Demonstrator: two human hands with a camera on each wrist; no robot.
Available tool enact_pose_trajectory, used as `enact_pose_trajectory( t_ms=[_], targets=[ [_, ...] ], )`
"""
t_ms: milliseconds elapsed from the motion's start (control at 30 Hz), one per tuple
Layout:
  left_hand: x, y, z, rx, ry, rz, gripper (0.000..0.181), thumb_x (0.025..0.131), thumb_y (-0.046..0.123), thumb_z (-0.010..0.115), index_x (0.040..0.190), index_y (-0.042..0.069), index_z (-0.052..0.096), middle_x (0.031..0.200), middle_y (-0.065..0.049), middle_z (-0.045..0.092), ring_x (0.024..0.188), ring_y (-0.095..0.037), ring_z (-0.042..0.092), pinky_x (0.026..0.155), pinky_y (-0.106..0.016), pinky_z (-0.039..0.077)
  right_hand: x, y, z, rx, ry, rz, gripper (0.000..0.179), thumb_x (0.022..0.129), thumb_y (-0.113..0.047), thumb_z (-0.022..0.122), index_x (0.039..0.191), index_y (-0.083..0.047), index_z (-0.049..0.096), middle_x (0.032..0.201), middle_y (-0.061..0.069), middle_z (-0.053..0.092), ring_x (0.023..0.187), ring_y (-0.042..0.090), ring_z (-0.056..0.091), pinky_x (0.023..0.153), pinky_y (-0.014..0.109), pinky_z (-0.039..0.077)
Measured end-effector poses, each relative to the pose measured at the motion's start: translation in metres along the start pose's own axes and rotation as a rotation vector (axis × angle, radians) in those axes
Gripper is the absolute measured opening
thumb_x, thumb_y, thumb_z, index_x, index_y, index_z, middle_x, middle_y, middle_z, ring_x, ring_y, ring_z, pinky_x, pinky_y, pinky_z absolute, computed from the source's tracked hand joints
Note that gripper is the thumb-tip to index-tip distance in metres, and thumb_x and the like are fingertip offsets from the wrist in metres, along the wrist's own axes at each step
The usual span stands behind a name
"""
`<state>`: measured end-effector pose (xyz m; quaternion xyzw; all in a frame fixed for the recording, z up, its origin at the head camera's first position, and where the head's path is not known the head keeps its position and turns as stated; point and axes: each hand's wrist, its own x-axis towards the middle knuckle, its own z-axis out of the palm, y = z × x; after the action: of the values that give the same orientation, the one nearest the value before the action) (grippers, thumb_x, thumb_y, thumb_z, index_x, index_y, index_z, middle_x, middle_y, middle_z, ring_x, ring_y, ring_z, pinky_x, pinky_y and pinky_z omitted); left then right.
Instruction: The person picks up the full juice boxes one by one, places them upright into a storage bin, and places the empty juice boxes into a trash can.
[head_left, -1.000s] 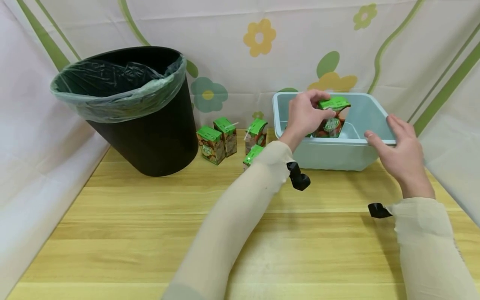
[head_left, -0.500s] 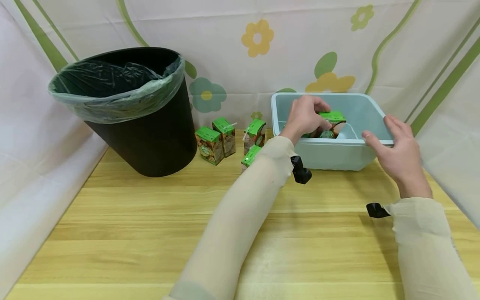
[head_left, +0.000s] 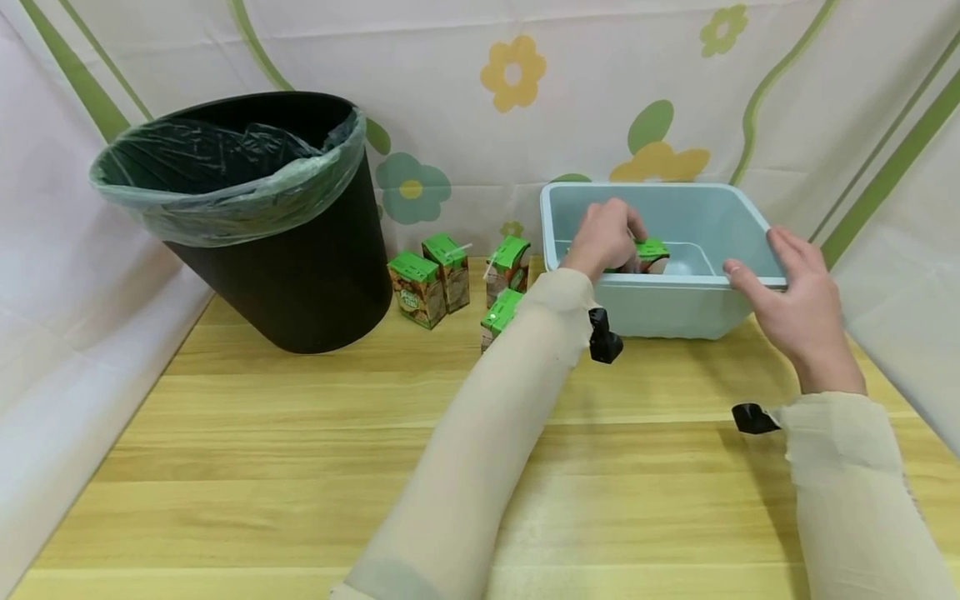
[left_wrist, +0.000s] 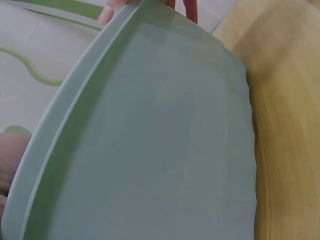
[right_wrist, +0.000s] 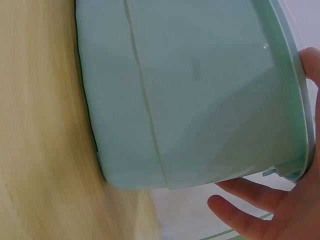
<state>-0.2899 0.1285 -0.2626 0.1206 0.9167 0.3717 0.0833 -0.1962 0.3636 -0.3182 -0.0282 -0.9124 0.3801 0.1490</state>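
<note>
My left hand point(head_left: 606, 237) reaches down inside the light blue plastic tub point(head_left: 660, 310). Its fingers hold a green-topped juice box point(head_left: 654, 253) low in the tub, much of it hidden by the hand and front wall. At the tub's right front corner my right hand point(head_left: 806, 308) grips the rim, thumb over the front edge. Seen from the right wrist, the fingers point(right_wrist: 250, 200) lie along the tub's outer side. The left wrist view is mostly filled by the tub's outer wall point(left_wrist: 160, 120).
Several juice boxes stand on the wooden table point(head_left: 300, 467) left of the tub, among them one carton point(head_left: 418, 290) beside the black trash can point(head_left: 300, 283) with its green liner point(head_left: 247, 204). A flowered curtain point(head_left: 465, 108) hangs behind.
My left hand has lowered the juice box deeper into the tub, so that less of the carton shows. My right hand has stayed on the rim.
</note>
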Motion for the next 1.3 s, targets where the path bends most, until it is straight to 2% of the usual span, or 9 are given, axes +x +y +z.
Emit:
enact_pose_trajectory(
  t_ms=[133, 233, 367, 567, 800, 1000, 1300],
  targets=[
    [-0.001, -0.003, -0.003, -0.011, 0.050, 0.011, 0.029, 0.098, 0.002, 0.072, 0.115, 0.024, 0.082, 0.116, 0.010, 0.077, 0.119, -0.010, 0.066, 0.094, -0.022, 0.059, 0.001, -0.002, 0.002, -0.006, -0.005, -0.001, 0.084, 0.104, -0.051, 0.057, 0.171, -0.015, 0.019, 0.180, 0.006, 0.012, 0.167, 0.038, 0.009, 0.135, 0.060, 0.008],
    [-0.002, -0.005, -0.007, -0.058, 0.081, 0.022, 0.020, 0.096, 0.013, 0.079, 0.111, 0.025, 0.083, 0.113, 0.011, 0.077, 0.113, -0.008, 0.067, 0.092, -0.022, 0.058, 0.002, -0.003, 0.003, -0.004, -0.008, 0.001, 0.084, 0.104, -0.051, 0.057, 0.171, -0.016, 0.019, 0.181, 0.006, 0.011, 0.167, 0.038, 0.009, 0.135, 0.060, 0.009],
    [-0.007, -0.008, -0.014, -0.079, 0.075, 0.048, 0.014, 0.095, 0.022, 0.081, 0.108, 0.028, 0.081, 0.110, 0.013, 0.076, 0.106, -0.005, 0.067, 0.088, -0.021, 0.056, 0.001, -0.003, 0.004, 0.009, -0.007, 0.004, 0.084, 0.104, -0.050, 0.058, 0.171, -0.015, 0.019, 0.180, 0.006, 0.011, 0.166, 0.039, 0.010, 0.135, 0.059, 0.009],
    [-0.018, -0.017, -0.032, -0.052, 0.080, 0.107, 0.015, 0.096, 0.030, 0.079, 0.111, 0.031, 0.078, 0.112, 0.013, 0.077, 0.104, -0.004, 0.068, 0.087, -0.024, 0.057, 0.001, -0.003, 0.005, 0.021, -0.002, 0.005, 0.084, 0.104, -0.050, 0.058, 0.170, -0.016, 0.020, 0.180, 0.005, 0.012, 0.166, 0.039, 0.011, 0.136, 0.057, 0.009],
    [-0.031, -0.020, -0.056, -0.106, 0.091, 0.148, 0.021, 0.096, 0.031, 0.080, 0.116, 0.031, 0.076, 0.118, 0.011, 0.074, 0.111, -0.007, 0.066, 0.089, -0.024, 0.057, 0.000, 0.000, 0.002, 0.022, 0.012, 0.009, 0.083, 0.104, -0.048, 0.059, 0.170, -0.015, 0.021, 0.180, 0.006, 0.014, 0.165, 0.039, 0.013, 0.136, 0.055, 0.010],
    [-0.046, -0.031, -0.070, -0.162, 0.166, 0.190, 0.024, 0.096, 0.031, 0.080, 0.119, 0.027, 0.074, 0.123, 0.006, 0.075, 0.110, -0.009, 0.068, 0.087, -0.025, 0.057, -0.001, 0.000, 0.000, 0.024, 0.014, 0.012, 0.083, 0.103, -0.047, 0.059, 0.170, -0.015, 0.021, 0.180, 0.005, 0.013, 0.166, 0.040, 0.012, 0.136, 0.055, 0.009],
    [-0.070, -0.063, -0.084, -0.271, 0.288, 0.211, 0.029, 0.093, 0.032, 0.083, 0.120, 0.028, 0.075, 0.126, 0.007, 0.076, 0.116, -0.011, 0.068, 0.095, -0.029, 0.057, 0.000, -0.002, 0.002, 0.017, 0.006, 0.012, 0.083, 0.104, -0.047, 0.059, 0.170, -0.015, 0.021, 0.180, 0.006, 0.013, 0.165, 0.042, 0.012, 0.135, 0.058, 0.009]
  ],
)
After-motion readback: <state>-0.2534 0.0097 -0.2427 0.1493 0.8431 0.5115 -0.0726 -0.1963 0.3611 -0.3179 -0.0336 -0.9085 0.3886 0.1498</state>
